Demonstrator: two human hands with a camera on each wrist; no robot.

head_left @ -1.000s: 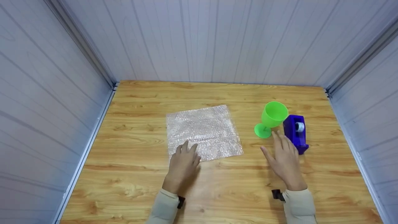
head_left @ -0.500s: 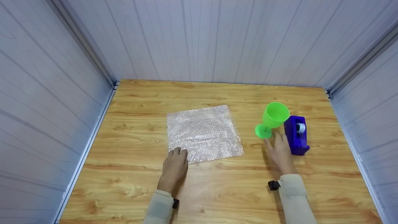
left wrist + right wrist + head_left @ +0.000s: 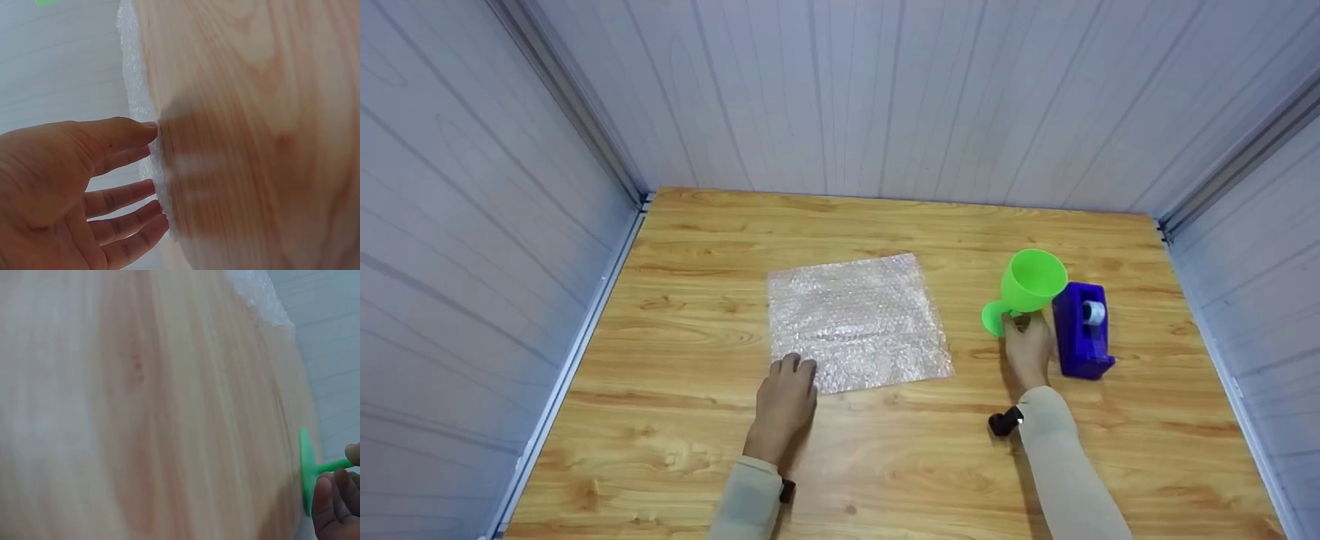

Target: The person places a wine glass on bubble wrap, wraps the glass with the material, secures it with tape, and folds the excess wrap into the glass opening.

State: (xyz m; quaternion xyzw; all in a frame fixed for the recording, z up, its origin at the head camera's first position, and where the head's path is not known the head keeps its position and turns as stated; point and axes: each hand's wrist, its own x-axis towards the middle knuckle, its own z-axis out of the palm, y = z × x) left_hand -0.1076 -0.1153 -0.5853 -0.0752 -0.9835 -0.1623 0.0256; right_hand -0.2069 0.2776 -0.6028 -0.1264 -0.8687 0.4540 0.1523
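Observation:
A green plastic goblet stands upright on the right side of the wooden table. My right hand pinches its stem from the front, below the cup. The right wrist view shows the green base on the table, the stem between thumb and fingers. My left hand rests its fingertips on the near left corner of a flat sheet of bubble wrap. Seen in the left wrist view, the fingers are fairly straight and touch the sheet's edge, the thumb near it.
A blue tape dispenser with a white roll stands just right of the goblet, close to my right hand. Pale panel walls enclose the table at the back and on both sides.
My right hand has moved up to the goblet and taken hold of its stem. The left hand has shifted slightly left and settled on the bubble wrap's corner.

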